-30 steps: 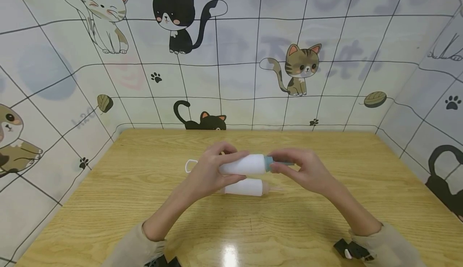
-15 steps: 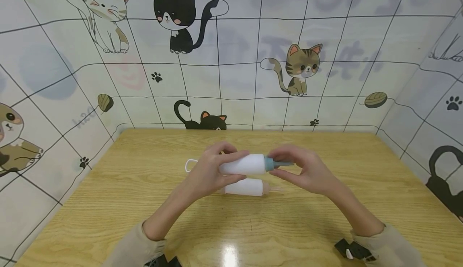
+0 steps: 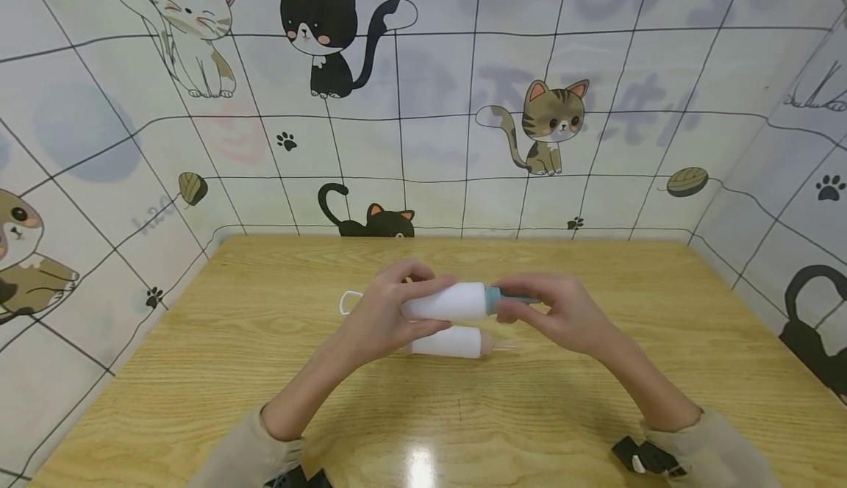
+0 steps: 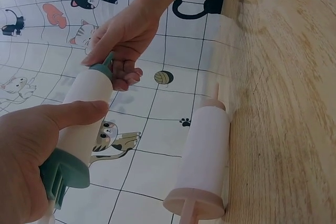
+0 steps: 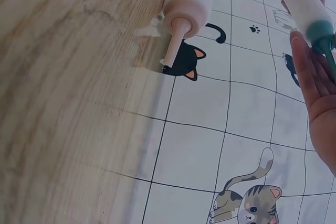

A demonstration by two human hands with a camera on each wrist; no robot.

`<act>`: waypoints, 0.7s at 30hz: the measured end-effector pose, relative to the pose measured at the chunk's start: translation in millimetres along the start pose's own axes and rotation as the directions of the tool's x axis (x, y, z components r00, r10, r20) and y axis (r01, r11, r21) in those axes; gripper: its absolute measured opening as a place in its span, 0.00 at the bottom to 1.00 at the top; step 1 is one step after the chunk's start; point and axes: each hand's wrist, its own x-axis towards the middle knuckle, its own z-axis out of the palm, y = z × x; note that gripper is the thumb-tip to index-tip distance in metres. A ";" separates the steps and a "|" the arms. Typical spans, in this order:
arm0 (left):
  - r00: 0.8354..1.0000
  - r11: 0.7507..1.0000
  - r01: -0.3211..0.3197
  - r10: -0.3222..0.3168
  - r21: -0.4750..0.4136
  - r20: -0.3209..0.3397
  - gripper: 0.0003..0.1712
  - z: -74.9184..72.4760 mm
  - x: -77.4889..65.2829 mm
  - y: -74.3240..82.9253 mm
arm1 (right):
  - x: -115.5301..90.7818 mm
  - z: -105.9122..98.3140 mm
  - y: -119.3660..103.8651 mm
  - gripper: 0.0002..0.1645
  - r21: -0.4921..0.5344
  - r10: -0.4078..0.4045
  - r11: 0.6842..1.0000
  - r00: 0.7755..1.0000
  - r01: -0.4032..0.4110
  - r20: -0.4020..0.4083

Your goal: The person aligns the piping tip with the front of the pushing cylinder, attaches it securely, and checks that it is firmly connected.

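Observation:
My left hand [image 3: 384, 308] grips a white tube [image 3: 456, 301] with teal ends, held level above the table; the thumb crosses its barrel in the left wrist view. The tube's rear has a teal flange [image 4: 73, 169]. My right hand [image 3: 559, 310] pinches the teal nozzle cap [image 3: 492, 300] between thumb and fingers, and a thin teal spout extends past them. A second white tube [image 3: 450, 342], with pink ends and a thin pale spout, lies on the table just nearer than the held one. Its pink rear flange [image 4: 194, 203] shows in the left wrist view.
A white loop [image 3: 344, 303] sticks out to the left behind my left hand. The wooden table [image 3: 529, 414] meets a cat-patterned, gridded backdrop [image 3: 437, 142] at its back and sides. Dark camera mounts [image 3: 645, 456] sit by the sleeves.
My right thumb and fingers loosened around the teal cap half a second ago, exposing more of the spout, and are now closed round it again. My left hand holds still.

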 end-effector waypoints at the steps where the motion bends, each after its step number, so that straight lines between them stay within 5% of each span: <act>1: 1.000 1.000 0.001 -0.001 0.002 0.000 0.30 0.0 0.0 -0.1 | -0.3 -0.4 -0.4 0.19 -0.006 0.011 1.000 1.000 -0.011 0.000; 9: 1.000 1.000 0.027 -0.027 0.004 0.010 0.29 -0.9 0.0 -0.9 | -0.3 -3.9 0.8 0.34 -0.014 0.013 1.000 1.000 -0.013 -0.014; 21: 1.000 1.000 -0.001 0.001 -0.002 -0.004 0.30 -0.5 -0.7 -0.5 | 0.0 -0.8 1.1 0.25 0.003 -0.005 1.000 1.000 0.005 -0.014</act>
